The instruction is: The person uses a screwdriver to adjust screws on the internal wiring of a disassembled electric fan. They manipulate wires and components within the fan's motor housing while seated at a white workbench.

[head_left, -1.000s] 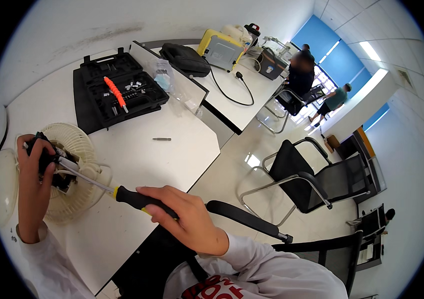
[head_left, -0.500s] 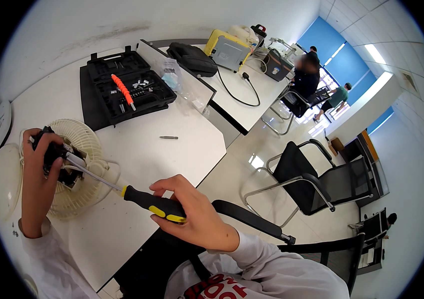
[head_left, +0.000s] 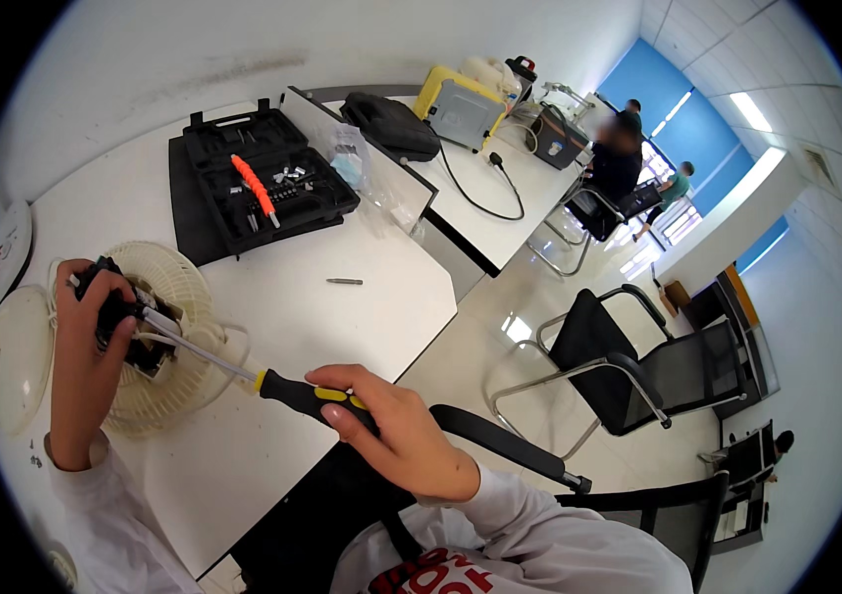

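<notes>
We held the black-and-yellow-handled screwdriver [head_left: 243, 371] with its long axis slanting across the white table [head_left: 342, 317], handle low at our right, steel tip pointing up-left into the black motor block [head_left: 129, 322]. Our right hand [head_left: 391, 436] was closed around the handle, fingers wrapped over it. Our left hand [head_left: 84, 356] gripped the motor block, fingers curled over its top, on the cream plastic fan grille [head_left: 178, 287]. The screwdriver spanned the gap between both hands, above the table's near edge.
</notes>
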`<action>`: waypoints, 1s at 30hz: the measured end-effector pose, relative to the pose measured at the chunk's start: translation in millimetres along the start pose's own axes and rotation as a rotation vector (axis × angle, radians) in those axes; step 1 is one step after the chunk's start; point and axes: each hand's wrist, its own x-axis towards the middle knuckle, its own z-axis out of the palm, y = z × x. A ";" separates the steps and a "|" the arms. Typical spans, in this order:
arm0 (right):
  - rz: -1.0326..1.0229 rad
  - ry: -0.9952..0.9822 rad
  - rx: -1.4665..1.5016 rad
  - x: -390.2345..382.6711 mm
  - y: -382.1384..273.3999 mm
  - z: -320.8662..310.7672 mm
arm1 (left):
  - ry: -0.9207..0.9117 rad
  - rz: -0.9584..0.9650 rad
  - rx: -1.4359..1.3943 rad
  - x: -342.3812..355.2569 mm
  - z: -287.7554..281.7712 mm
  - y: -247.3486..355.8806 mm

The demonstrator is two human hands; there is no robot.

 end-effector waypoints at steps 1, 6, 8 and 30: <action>-0.041 0.018 -0.007 -0.2 2.3 1.2 | 0.002 -0.007 -0.016 0.0 1.0 -0.1; -0.168 0.050 -0.015 0.9 8.4 5.4 | 0.028 0.004 -0.041 -1.0 -1.4 -0.8; -0.072 -0.002 -0.002 0.1 4.8 2.7 | 0.025 -0.007 -0.042 -1.0 -0.8 -0.7; -0.165 0.052 -0.081 -0.1 9.4 9.1 | 0.008 -0.005 -0.024 -0.6 -2.8 2.2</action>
